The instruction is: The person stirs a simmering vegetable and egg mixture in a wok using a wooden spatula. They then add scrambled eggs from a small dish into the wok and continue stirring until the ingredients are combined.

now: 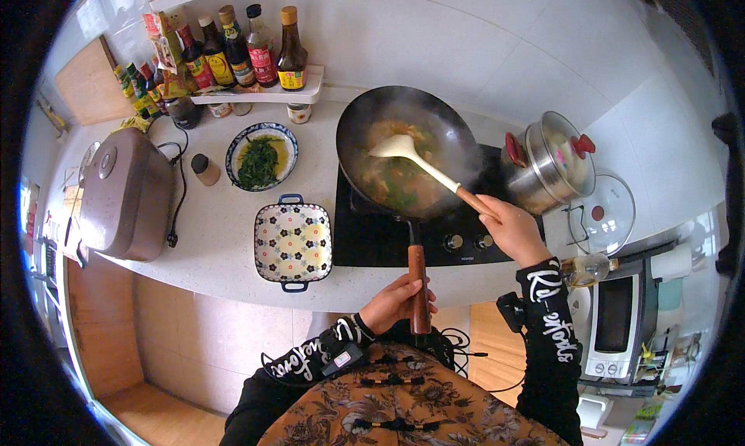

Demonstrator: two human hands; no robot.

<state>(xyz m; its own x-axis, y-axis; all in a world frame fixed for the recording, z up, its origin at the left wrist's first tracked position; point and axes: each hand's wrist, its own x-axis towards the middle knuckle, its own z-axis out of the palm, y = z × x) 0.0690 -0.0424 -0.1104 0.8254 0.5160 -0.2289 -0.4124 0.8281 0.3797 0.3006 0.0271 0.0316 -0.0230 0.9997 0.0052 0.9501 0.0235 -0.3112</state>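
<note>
A dark wok sits on the black cooktop, with steam rising from the brothy food inside. The food shows orange and green pieces. My left hand is wrapped around the wok's wooden handle, close to my body. In my right hand is the wooden grip of a cream-coloured spatula. Its broad head rests in or just over the food; the steam leaves the contact unclear. Left of the cooktop stands a square flower-patterned baking dish with blue handles.
A plate holds chopped greens. A rice cooker and its cord lie left, near a small shaker. Sauce bottles line the shelf. Right are a steel pot, a glass lid, an oil bottle and a microwave.
</note>
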